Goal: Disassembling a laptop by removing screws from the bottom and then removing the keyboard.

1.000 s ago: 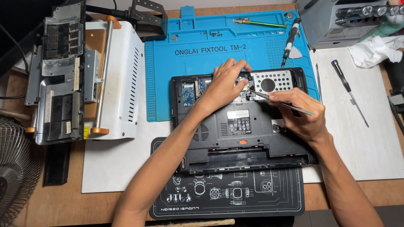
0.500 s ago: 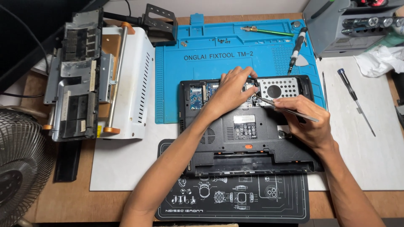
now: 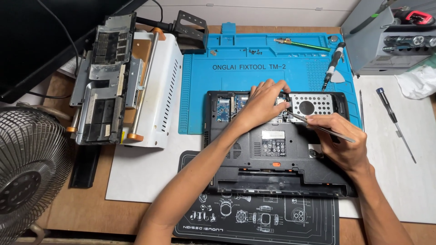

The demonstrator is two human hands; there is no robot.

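Head view: tweezers [image 3: 318, 127] over laptop [image 3: 272, 149]

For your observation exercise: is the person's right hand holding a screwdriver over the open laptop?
No, the right hand grips thin metal tweezers over the laptop; the screwdrivers lie aside.

A blue silicone repair mat [image 3: 254, 86] lies at the back of the wooden desk [image 3: 86, 208], with a green-handled tool [image 3: 303, 44] and a black screwdriver [image 3: 333, 64] on it. Left stands a white machine [image 3: 163, 86] carrying a grey metal assembly [image 3: 102, 86]. A wire-caged fan [image 3: 27, 177] sits at the near left. Another screwdriver [image 3: 394, 121] rests on the white sheet [image 3: 399, 181] to the right, below crumpled white tissue [image 3: 418, 82].
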